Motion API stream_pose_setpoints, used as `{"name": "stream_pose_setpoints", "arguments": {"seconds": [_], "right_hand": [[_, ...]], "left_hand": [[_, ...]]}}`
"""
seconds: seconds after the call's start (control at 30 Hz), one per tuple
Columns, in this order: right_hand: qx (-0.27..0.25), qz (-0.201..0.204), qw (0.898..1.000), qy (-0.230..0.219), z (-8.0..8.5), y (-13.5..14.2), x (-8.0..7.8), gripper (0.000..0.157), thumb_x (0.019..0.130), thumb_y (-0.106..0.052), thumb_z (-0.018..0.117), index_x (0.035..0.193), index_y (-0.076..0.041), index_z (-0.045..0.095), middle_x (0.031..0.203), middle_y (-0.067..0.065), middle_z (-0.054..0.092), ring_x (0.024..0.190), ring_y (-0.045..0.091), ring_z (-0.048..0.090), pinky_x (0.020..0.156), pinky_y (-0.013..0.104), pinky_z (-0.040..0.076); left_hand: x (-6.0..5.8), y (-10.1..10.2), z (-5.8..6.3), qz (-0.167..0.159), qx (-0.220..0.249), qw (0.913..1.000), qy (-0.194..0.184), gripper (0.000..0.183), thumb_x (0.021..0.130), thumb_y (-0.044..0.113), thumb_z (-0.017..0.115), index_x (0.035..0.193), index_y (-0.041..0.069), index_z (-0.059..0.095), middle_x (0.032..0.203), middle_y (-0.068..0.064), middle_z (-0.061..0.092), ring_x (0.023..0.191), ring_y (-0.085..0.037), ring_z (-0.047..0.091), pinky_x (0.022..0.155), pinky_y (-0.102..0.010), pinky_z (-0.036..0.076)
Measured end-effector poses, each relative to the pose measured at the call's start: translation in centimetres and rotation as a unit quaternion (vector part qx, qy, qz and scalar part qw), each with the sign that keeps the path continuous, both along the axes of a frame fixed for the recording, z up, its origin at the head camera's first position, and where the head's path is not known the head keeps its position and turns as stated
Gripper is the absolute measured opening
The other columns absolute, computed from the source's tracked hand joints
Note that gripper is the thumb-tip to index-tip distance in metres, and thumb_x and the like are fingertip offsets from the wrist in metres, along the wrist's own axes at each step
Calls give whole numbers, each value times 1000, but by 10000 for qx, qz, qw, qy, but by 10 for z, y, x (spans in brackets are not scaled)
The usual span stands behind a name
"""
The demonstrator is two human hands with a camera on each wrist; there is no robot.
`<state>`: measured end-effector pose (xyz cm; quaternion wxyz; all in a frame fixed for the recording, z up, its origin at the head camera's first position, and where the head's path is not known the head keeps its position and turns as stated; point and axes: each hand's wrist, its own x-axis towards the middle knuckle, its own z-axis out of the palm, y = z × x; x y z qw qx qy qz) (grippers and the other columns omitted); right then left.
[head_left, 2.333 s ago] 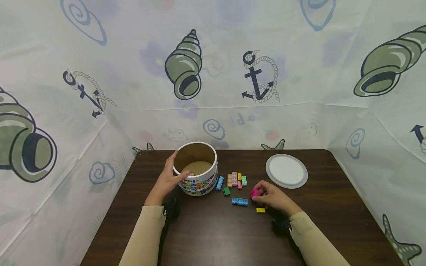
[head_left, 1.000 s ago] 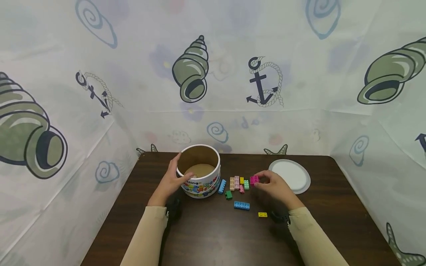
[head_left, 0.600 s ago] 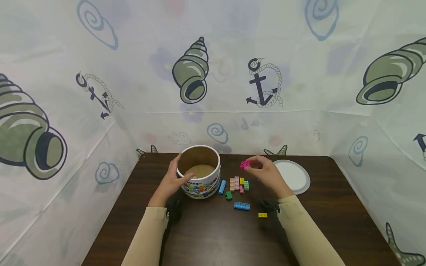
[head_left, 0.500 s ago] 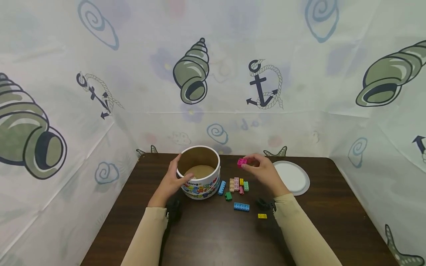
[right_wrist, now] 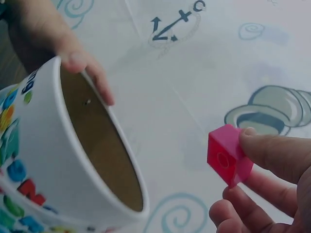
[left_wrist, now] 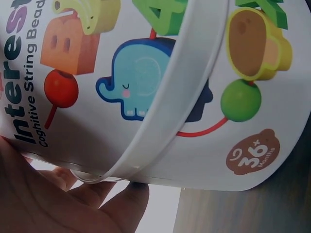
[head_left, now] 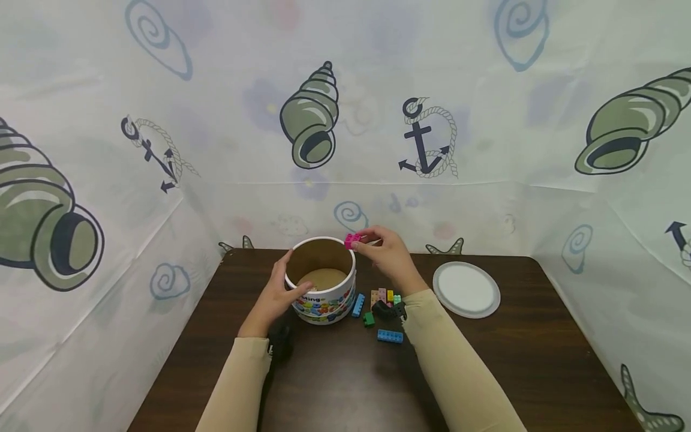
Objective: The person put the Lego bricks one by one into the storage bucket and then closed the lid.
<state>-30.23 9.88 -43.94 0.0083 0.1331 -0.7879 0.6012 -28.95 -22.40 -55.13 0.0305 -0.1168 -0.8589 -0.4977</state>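
Note:
My left hand (head_left: 272, 300) grips the rim of a white cylindrical bucket (head_left: 324, 309) with colourful printed sides, its thumb over the near edge. The bucket stands upright with its top uncovered; the tan bottom shows inside. In the left wrist view the fingers curl at the rim beside the white handle (left_wrist: 167, 97). Level with the bucket's right rim, my right hand (head_left: 390, 257) pinches a magenta toy building block (head_left: 352, 240) between thumb and fingers. The right wrist view shows this block (right_wrist: 227, 154) held apart from the bucket opening.
Right of the bucket lie a blue block (head_left: 358, 305), a green block (head_left: 369, 319), another blue block (head_left: 390, 336) and a small coloured group (head_left: 382, 294), partly behind the right wrist's camera. A round white lid (head_left: 466, 290) lies on the dark table (head_left: 529, 336); patterned cloth stands behind.
My right hand picked the magenta block up from the table and carried it left and up to the bucket's rim. A small yellow block is now hidden by the right arm. The left hand stayed put.

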Motion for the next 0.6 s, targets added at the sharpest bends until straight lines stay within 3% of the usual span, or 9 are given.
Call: {"name": "stream_pose_setpoints", "arguments": {"seconds": [0.17,0.47,0.6], "right_hand": [[143,28,9998,142,8,-18,-7,37,98,-38,83,129,-19,76,115,11,72,92,26,65,65,32,57],[298,95,9994,-172,8,-45,-17,43,95,-38,86,129,-14,75,115,11,72,97,26,66,84,52,64],[309,208,9991,-199,7,-56,-21,40,95,-39,87,125,-15,77,115,10,73,94,26,65,84,51,63]], "left_hand": [[0,0,0,12,-22,10000,-6,110,96,54,81,177,32,9,179,-14,17,158,-49,34,122,-77,32],[-1,1,-1,-8,-16,10000,-21,109,96,53,81,177,31,10,179,-13,18,157,-49,36,123,-76,32],[-1,1,-1,-14,29,10000,-35,109,97,52,81,177,31,10,178,-14,19,156,-49,37,123,-76,31]]}}
